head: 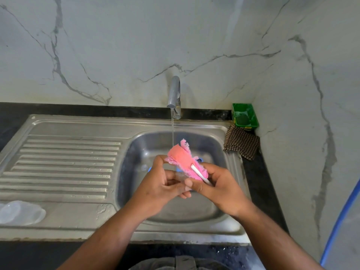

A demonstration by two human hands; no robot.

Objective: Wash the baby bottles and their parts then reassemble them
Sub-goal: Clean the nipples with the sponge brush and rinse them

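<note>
Over the steel sink basin (140,145) I hold a pink bottle brush (180,158) with a sponge head, fringe and a white handle, its tip under the running water from the tap (174,94). My right hand (216,184) grips the white handle. My left hand (165,182) holds a small clear part against the brush, mostly hidden by fingers, and pinches the brush's left edge. Blue pieces (199,159) lie in the basin behind the brush, largely hidden. Clear bottle parts (21,212) rest on the drainboard at the lower left.
The ribbed drainboard (64,164) stretches to the left of the basin. A green box (245,116) stands in the back right corner with a checked cloth (241,142) beside it. A blue hose (339,227) curves down the right wall. Dark counter edge runs along the front.
</note>
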